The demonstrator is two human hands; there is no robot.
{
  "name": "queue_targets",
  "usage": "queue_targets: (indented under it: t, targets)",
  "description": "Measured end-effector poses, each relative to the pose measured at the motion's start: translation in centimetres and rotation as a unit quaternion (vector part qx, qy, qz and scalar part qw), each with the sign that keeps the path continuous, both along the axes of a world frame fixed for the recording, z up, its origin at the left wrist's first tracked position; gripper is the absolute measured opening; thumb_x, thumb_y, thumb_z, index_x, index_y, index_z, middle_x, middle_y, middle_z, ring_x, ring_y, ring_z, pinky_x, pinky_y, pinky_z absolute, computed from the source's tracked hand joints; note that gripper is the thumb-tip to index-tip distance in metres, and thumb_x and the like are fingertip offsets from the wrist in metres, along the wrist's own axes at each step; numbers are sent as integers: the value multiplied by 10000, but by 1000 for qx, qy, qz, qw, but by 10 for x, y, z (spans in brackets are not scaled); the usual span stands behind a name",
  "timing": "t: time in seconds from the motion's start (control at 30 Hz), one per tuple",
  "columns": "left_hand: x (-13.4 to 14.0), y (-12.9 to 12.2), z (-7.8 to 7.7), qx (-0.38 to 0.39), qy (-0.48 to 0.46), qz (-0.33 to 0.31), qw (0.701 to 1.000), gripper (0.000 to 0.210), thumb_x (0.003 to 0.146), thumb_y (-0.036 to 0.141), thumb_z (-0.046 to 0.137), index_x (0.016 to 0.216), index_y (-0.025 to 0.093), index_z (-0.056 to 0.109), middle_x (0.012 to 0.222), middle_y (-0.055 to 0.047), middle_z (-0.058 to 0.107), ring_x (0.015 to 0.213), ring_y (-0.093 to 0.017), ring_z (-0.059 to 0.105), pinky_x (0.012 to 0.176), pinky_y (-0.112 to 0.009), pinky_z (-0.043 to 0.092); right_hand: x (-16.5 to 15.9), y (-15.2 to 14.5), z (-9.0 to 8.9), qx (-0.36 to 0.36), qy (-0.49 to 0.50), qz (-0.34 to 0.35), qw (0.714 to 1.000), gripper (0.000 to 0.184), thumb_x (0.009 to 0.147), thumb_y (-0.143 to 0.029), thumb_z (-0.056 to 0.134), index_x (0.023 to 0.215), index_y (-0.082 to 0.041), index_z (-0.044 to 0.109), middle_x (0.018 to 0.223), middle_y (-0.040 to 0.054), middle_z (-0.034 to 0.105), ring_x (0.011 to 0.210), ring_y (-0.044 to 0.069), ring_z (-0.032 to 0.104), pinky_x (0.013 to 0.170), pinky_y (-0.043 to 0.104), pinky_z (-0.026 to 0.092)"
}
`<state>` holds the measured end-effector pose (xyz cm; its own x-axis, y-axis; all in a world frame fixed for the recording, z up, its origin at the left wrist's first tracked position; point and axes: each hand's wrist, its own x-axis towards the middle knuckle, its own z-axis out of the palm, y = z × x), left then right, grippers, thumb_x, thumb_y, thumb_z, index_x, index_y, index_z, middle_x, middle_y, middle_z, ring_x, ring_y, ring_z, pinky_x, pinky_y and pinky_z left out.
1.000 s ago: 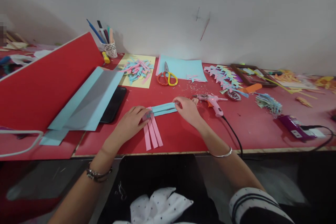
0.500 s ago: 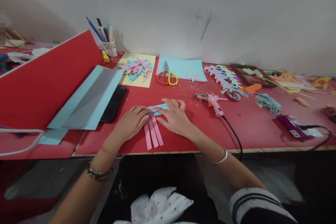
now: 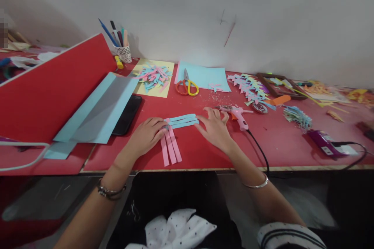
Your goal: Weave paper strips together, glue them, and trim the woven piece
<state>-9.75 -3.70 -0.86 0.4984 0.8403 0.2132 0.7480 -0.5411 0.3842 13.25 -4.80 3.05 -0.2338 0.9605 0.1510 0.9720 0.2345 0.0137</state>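
My left hand (image 3: 148,135) lies at the corner where pink paper strips (image 3: 171,146) and blue paper strips (image 3: 184,120) cross on the red tabletop. Its thumb and fingertips close in on that crossing and partly cover it. The pink strips run down toward the table edge; the blue ones stretch right. Just past the right ends of the blue strips is my right hand (image 3: 215,128), fingers apart and holding nothing. Whether its thumb touches a strip end, I cannot tell. A pink glue gun (image 3: 238,114) lies close beside this hand.
Scissors (image 3: 187,85) rest by blue sheets (image 3: 212,74). Paper scraps (image 3: 153,76) are heaped behind my left hand. A black phone (image 3: 128,116) lies partly under folded blue paper (image 3: 99,109). The glue gun's cord (image 3: 260,148) hangs over the front edge.
My right hand has moved right, off the blue strips, uncovering their length. My left hand stays at the crossing.
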Motion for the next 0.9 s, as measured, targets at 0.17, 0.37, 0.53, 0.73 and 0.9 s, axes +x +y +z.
queue_targets:
  t: [0.17, 0.37, 0.53, 0.73, 0.9]
  targets:
    - [0, 0, 0, 5, 9, 0, 1000, 421, 875, 360, 227, 1043, 186, 572, 1068, -86, 584, 1017, -220, 507, 884, -384, 405, -28, -3, -1, -14, 15, 97, 995, 386, 858, -419, 360, 1187, -290, 514, 1304, 112, 403, 1159, 283, 348, 944, 522, 158]
    - [-1, -1, 0, 4, -2, -6, 1000, 447, 877, 340, 200, 1033, 146, 572, 1071, -105, 595, 1022, -216, 521, 901, -383, 402, -47, -6, -8, -43, 7, 138, 990, 423, 862, -478, 315, 1170, -283, 530, 1345, 104, 374, 1187, 286, 333, 954, 517, 170]
    - [-1, -1, 0, 8, -5, -1, 1000, 448, 878, 361, 204, 1026, 156, 574, 1065, -96, 601, 1011, -212, 530, 887, -375, 413, -19, -6, -6, -36, 1, 57, 998, 397, 856, -452, 349, 1119, -249, 566, 1313, 132, 404, 1172, 295, 348, 941, 552, 173]
    - [2, -3, 2, 23, 22, 12, 999, 399, 866, 345, 243, 1016, 174, 571, 1071, -98, 599, 1014, -232, 533, 866, -389, 420, -23, -7, -3, -17, 11, 58, 998, 392, 863, -421, 345, 1129, -226, 557, 1284, 144, 430, 1152, 288, 369, 945, 559, 172]
    - [1, -2, 0, 19, -13, 21, 1000, 344, 859, 326, 243, 960, 171, 533, 991, -95, 621, 960, -218, 559, 861, -392, 422, -50, -3, -6, -37, 11, 146, 989, 400, 863, -435, 341, 1197, -289, 506, 1327, 109, 403, 1179, 291, 360, 958, 551, 166]
